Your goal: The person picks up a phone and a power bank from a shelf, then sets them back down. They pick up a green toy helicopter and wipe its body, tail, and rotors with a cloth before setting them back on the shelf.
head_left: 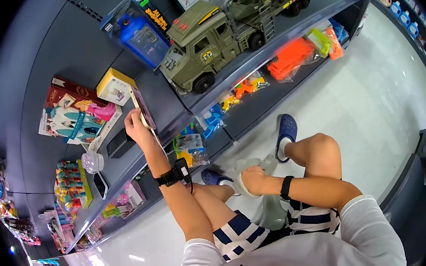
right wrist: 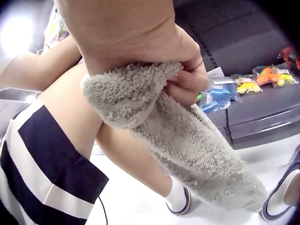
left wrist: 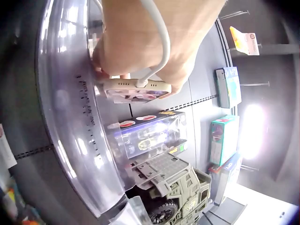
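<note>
Phone (head_left: 143, 107), cable (left wrist: 161, 44) plugged in, is pinched by left hand (head_left: 138, 129) above shelf (head_left: 162, 99), 10 o'clock in head view, edges held probably to avoid smudges. Cloth (right wrist: 201, 157) is gripped by right hand (head_left: 254, 181), 5 o'clock, likely hung low for clearance. Shelf is obstructed by toy truck (head_left: 209, 47) at 12, black box (head_left: 119, 143) at 9, second phone (head_left: 100, 185) at 8.

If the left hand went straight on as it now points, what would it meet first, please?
Probably the yellow-and-white box on the shelf, beyond the left hand and its smartphone; depth is unclear.
</note>
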A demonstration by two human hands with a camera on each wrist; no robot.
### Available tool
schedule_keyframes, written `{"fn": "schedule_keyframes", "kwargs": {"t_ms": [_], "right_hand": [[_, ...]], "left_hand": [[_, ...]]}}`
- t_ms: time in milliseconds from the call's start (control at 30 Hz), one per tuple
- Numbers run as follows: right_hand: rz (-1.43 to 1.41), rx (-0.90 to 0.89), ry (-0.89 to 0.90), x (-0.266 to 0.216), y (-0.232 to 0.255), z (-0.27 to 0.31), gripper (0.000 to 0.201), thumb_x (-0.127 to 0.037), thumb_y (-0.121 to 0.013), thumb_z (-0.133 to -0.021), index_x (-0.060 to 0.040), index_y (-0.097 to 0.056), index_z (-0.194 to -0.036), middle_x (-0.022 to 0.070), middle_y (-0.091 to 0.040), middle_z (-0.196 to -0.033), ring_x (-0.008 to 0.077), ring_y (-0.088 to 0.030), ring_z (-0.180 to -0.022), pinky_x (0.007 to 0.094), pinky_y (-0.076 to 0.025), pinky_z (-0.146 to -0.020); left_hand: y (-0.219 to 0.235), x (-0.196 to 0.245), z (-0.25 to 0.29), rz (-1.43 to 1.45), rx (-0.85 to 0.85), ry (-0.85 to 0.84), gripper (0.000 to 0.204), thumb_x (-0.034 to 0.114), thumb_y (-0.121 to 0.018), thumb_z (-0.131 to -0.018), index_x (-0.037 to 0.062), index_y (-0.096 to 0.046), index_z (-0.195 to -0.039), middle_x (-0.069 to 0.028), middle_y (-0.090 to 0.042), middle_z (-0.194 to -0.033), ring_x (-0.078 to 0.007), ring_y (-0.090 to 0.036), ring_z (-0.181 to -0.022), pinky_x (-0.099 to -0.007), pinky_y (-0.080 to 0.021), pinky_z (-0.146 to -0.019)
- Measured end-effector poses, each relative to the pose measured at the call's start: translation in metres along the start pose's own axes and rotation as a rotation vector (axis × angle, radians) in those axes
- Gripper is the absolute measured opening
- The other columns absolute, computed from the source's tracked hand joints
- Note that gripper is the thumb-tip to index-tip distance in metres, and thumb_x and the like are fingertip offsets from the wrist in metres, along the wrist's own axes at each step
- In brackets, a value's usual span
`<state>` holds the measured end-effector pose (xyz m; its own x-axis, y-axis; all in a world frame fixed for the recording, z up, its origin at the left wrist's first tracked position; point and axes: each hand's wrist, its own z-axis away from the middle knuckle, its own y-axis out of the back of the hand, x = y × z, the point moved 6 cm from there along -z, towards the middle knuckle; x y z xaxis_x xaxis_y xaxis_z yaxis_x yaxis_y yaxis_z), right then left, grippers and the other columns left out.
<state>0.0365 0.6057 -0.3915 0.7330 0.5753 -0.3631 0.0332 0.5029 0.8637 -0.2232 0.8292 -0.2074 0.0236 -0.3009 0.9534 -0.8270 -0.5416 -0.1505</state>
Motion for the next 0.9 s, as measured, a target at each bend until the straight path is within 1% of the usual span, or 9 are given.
{"fn": "schedule_keyframes", "kwargs": {"t_ms": [133, 200, 300, 367, 433, 500, 633, 700, 900], "right_hand": [[-0.001, -0.012, 0.080, -0.016, -0.003, -0.008, 0.011, -0.014, -0.071, -0.071, -0.0107, -0.077, -0.079, 0.0099, -0.075, -0.082, 0.0279, -0.074, -0.084, 0.0369, -0.055, -0.074], [-0.033, -0.017, 0.082, -0.025, -0.005, -0.011, 0.011, -0.015, -0.072, -0.070, -0.0123, -0.077, -0.080, 0.0066, -0.075, -0.081, 0.0269, -0.074, -0.081, 0.0348, -0.054, -0.073], [0.020, -0.063, 0.022, -0.029, -0.020, -0.014, 0.018, -0.015, -0.076, -0.068, -0.0128, -0.078, -0.086, 0.0071, -0.076, -0.084, 0.0245, -0.074, -0.086, 0.0338, -0.054, -0.074], [0.041, -0.097, 0.057, -0.037, -0.016, -0.011, 0.013, -0.014, -0.074, -0.071, -0.0140, -0.078, -0.083, 0.0084, -0.076, -0.085, 0.0247, -0.074, -0.087, 0.0332, -0.054, -0.072], [0.060, -0.133, 0.099, -0.047, -0.018, -0.013, 0.010, -0.012, -0.072, -0.073, -0.0152, -0.079, -0.080, 0.0096, -0.077, -0.086, 0.0248, -0.074, -0.088, 0.0327, -0.054, -0.070], [0.125, -0.123, 0.043, -0.052, -0.027, -0.017, 0.009, -0.012, -0.072, -0.073, -0.0129, -0.078, -0.079, 0.0064, -0.077, -0.087, 0.0230, -0.074, -0.085, 0.0316, -0.054, -0.069], [0.110, -0.128, 0.105, -0.063, -0.023, -0.020, 0.011, -0.011, -0.073, -0.072, -0.0137, -0.079, -0.081, 0.0042, -0.077, -0.088, 0.0219, -0.074, -0.086, 0.0308, -0.054, -0.070], [0.119, -0.212, 0.202, -0.067, -0.035, -0.024, 0.015, -0.012, -0.075, -0.072, -0.0126, -0.078, -0.087, 0.0031, -0.077, -0.090, 0.0223, -0.074, -0.090, 0.0302, -0.054, -0.073], [0.161, -0.199, 0.146, -0.068, -0.040, -0.027, 0.020, -0.011, -0.074, -0.077, -0.0151, -0.078, -0.096, 0.0009, -0.077, -0.100, 0.0185, -0.072, -0.099, 0.0285, -0.054, -0.079]], "left_hand": [[-0.001, 0.001, 0.001, 0.109, -0.046, 0.063, 0.023, 0.016, -0.067, -0.090, -0.0019, -0.063, -0.103, -0.0036, -0.062, -0.083, -0.0096, -0.056, -0.068, -0.0233, -0.045, -0.062], [0.002, -0.001, -0.001, 0.091, -0.005, 0.067, 0.026, 0.025, -0.064, -0.091, 0.0001, -0.064, -0.098, -0.0018, -0.058, -0.077, -0.0105, -0.055, -0.066, -0.0265, -0.042, -0.059], [0.010, -0.011, -0.009, 0.120, -0.022, 0.074, 0.028, 0.025, -0.061, -0.091, 0.0000, -0.062, -0.104, -0.0091, -0.067, -0.087, -0.0154, -0.062, -0.073, -0.0286, -0.049, -0.064], [0.011, -0.008, -0.008, 0.163, -0.029, 0.085, 0.031, 0.026, -0.059, -0.092, -0.0004, -0.062, -0.108, -0.0120, -0.069, -0.093, -0.0175, -0.066, -0.077, -0.0296, -0.052, -0.067], [0.009, -0.007, -0.004, 0.291, -0.114, 0.182, 0.040, 0.030, -0.057, -0.093, -0.0006, -0.059, -0.118, -0.0164, -0.071, -0.103, -0.0213, -0.069, -0.086, -0.0312, -0.056, -0.074], [0.009, -0.001, 0.000, 0.302, -0.130, 0.197, 0.042, 0.031, -0.056, -0.093, -0.0005, -0.059, -0.121, -0.0162, -0.071, -0.104, -0.0215, -0.068, -0.087, -0.0311, -0.056, -0.075], [0.005, 0.004, 0.004, 0.316, -0.142, 0.221, 0.044, 0.032, -0.054, -0.094, 0.0002, -0.059, -0.124, -0.0166, -0.070, -0.108, -0.0218, -0.068, -0.089, -0.0309, -0.056, -0.077], [0.004, 0.004, 0.005, 0.317, -0.135, 0.229, 0.044, 0.032, -0.054, -0.094, 0.0003, -0.058, -0.125, -0.0168, -0.070, -0.108, -0.0219, -0.068, -0.090, -0.0310, -0.056, -0.078], [0.004, 0.006, 0.007, 0.322, -0.118, 0.221, 0.046, 0.032, -0.054, -0.095, -0.0001, -0.058, -0.127, -0.0171, -0.070, -0.109, -0.0223, -0.068, -0.091, -0.0314, -0.056, -0.079]]}}
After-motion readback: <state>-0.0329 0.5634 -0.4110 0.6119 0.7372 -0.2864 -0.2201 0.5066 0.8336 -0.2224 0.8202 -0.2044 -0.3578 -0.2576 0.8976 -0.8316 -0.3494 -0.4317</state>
